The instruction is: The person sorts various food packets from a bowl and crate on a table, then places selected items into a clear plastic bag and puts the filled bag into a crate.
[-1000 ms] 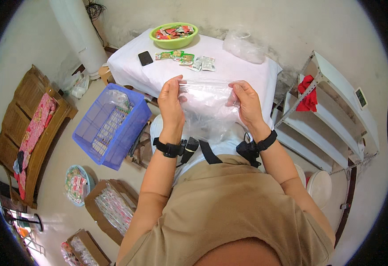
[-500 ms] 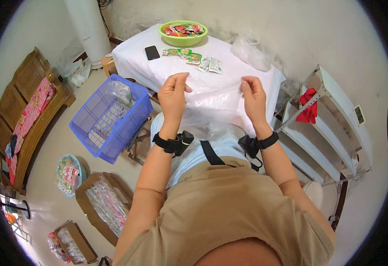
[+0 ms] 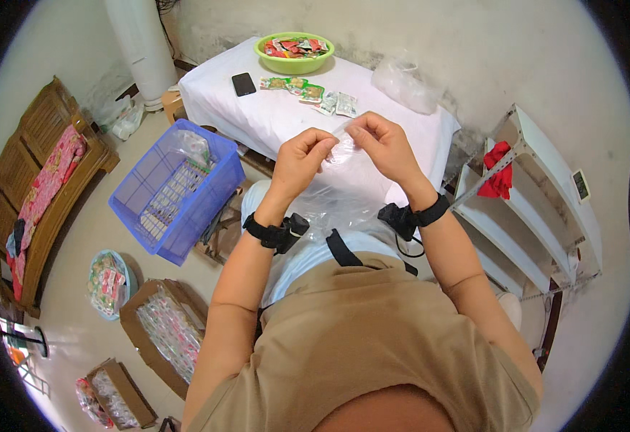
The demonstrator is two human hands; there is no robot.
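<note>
Between my two hands hangs a clear plastic bag [image 3: 340, 153], its upper edge pinched by the fingers and its lower part draping toward my lap. My left hand [image 3: 302, 160] grips the bag at its left side, thumb against fingertips. Close by, my right hand [image 3: 387, 150] pinches the top edge, thumb on index finger. Just beyond the hands, small silver-white sachets [image 3: 338, 104] and a row of green food packets [image 3: 293, 88] lie on the white-covered table [image 3: 272, 119]. A green basin [image 3: 295, 65] full of red packets stands at the table's back.
A black phone [image 3: 243, 84] and a heap of clear bags [image 3: 405, 88] rest on the table. To the left are a blue crate [image 3: 178, 191], a light-blue basin [image 3: 129, 277] and a cardboard box [image 3: 136, 327]. A metal shelf [image 3: 523, 209] with a red cloth [image 3: 497, 171] stands right.
My hands have come closer together, bunching the bag's upper edge that was stretched wide between them. Both hands still hold the bag.
</note>
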